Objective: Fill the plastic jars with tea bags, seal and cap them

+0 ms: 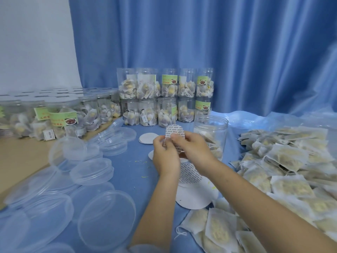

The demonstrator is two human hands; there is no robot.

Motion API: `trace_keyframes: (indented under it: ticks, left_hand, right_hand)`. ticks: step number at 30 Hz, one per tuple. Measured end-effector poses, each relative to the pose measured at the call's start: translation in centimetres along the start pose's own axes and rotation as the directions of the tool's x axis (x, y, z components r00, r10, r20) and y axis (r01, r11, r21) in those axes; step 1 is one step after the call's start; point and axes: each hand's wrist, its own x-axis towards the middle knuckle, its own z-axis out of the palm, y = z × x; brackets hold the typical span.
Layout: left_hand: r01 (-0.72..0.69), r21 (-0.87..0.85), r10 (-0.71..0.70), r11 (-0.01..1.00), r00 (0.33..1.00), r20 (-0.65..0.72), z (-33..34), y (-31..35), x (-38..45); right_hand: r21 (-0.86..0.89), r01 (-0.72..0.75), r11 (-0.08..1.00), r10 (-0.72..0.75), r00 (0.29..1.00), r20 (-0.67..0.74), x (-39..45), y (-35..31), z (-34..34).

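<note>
Tea bags (pixel 284 170) heaped at near right, clear lids (pixel 91 170) strewn at near left on blue cloth (pixel 135 172).
Filled, labelled jars (pixel 164 97) stacked 2 high at back centre, more capped ones at left. Open jar (pixel 211 136) w/ tea bags stands just right of hands. Left hand (pixel 165 156) & right hand (pixel 191 145) both pinch a printed seal disc (pixel 174 131), held upright above table; more discs (pixel 191 174) lie under the wrists.
</note>
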Motion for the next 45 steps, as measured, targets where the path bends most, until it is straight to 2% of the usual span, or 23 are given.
trace_keyframes:
  ticks: [5, 8, 11, 14, 20, 23, 27, 29, 32, 34, 38, 45]
  left_hand:
    - [-0.096, 0.285, 0.053, 0.954, 0.987, 0.153, -2.4, 1.5, -1.3]
    - [-0.145, 0.440, 0.072, 0.886, 0.981, 0.178, -4.6, 2.0, -2.0]
    - [-0.148, 0.512, 0.064, 0.846, 0.982, 0.178, -7.4, 2.1, -3.0]
    - [-0.158, 0.573, 0.072, 0.804, 0.983, 0.171, -10.3, 2.0, -4.1]
    - [-0.202, 0.664, 0.117, 0.720, 0.978, 0.171, -16.1, 1.1, -5.8]
    - [-0.169, 0.810, 0.101, 0.561, 0.986, 0.136, -19.0, 0.1, -6.4]
    - [-0.112, 0.939, 0.116, 0.325, 0.990, 0.078, -22.4, -2.5, -7.2]
    - [-0.083, 0.960, 0.090, 0.268, 0.994, 0.061, -23.5, -4.1, -7.1]
    - [-0.041, 0.949, -0.008, 0.313, 0.999, 0.046, -23.6, -5.5, -6.2]
    - [-0.070, 0.932, -0.037, 0.355, 0.995, 0.088, -23.0, -5.8, -5.1]
    - [-0.185, 0.883, 0.003, 0.432, 0.979, 0.204, -21.1, -5.9, -2.6]
    - [-0.284, 0.844, 0.053, 0.455, 0.955, 0.292, -15.6, -6.6, 1.8]
  right_hand:
    - [0.011, 0.019, 1.000, -0.017, 0.994, -0.112, -1.7, -1.2, 1.1]
    - [0.006, -0.019, 1.000, 0.019, 0.996, -0.087, -3.5, -1.2, 2.6]
    - [0.049, -0.064, 0.997, 0.067, 0.997, -0.050, -5.3, -1.4, 4.2]
    - [0.012, -0.073, 0.997, 0.073, 0.997, -0.015, -7.0, -1.7, 5.8]
    - [-0.073, 0.004, 0.997, -0.002, 1.000, 0.031, -10.4, -2.1, 9.8]
    - [-0.185, 0.058, 0.981, -0.048, 0.997, 0.062, -11.7, -1.6, 11.8]
    - [-0.289, 0.067, 0.955, -0.037, 0.993, 0.110, -12.6, -0.5, 13.5]
    - [-0.327, 0.080, 0.942, -0.041, 0.991, 0.125, -12.7, 0.2, 13.9]
    - [-0.400, 0.094, 0.912, -0.041, 0.990, 0.138, -12.1, 1.2, 14.1]
    - [-0.415, 0.074, 0.907, -0.025, 0.992, 0.123, -11.3, 1.6, 14.0]
    - [-0.441, 0.032, 0.897, 0.004, 0.997, 0.080, -9.2, 2.2, 12.9]
    - [-0.478, -0.065, 0.876, 0.078, 0.997, 0.008, -5.1, 3.5, 9.6]
